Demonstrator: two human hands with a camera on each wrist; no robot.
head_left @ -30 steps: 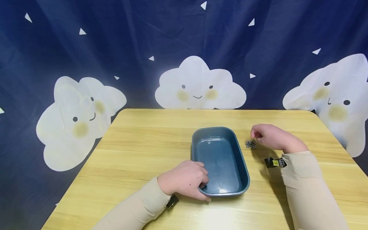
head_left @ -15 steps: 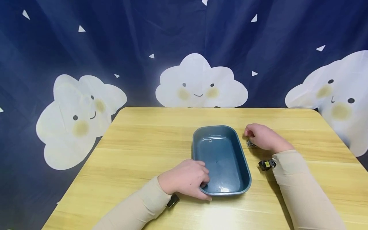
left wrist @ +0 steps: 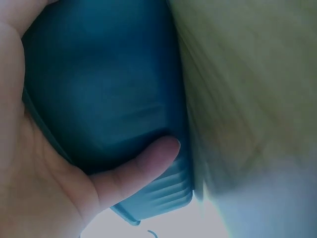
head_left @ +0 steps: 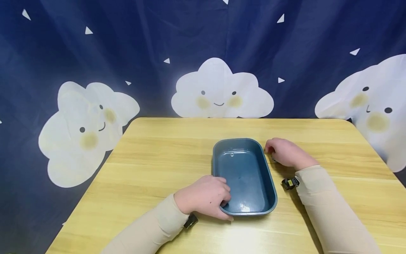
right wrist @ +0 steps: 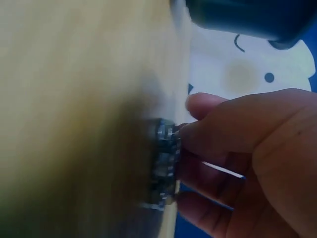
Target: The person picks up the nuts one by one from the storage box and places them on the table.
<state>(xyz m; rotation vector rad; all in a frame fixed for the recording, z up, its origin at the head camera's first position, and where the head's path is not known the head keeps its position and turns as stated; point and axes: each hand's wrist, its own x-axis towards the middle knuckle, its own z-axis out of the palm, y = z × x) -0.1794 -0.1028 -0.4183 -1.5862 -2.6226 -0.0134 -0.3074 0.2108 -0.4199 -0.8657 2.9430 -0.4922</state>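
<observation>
A blue-green rectangular plastic tray lies on the table, with one small shiny metal piece inside near its far end. My left hand grips the tray's near left corner; the left wrist view shows the thumb along the outer wall. Just right of the tray, my right hand is bent down over a small pile of metal parts that look like nuts. Its fingertips are right beside the pile in the right wrist view. Whether they pinch a piece is hidden. In the head view the hand covers most of the pile.
The light wood table reaches back to a dark blue curtain printed with white clouds. A black wrist camera is strapped under the right sleeve.
My right hand has moved left over the metal pile, closer to the tray, and now covers most of it. The left hand keeps its grip on the tray. The head view has tilted slightly.
</observation>
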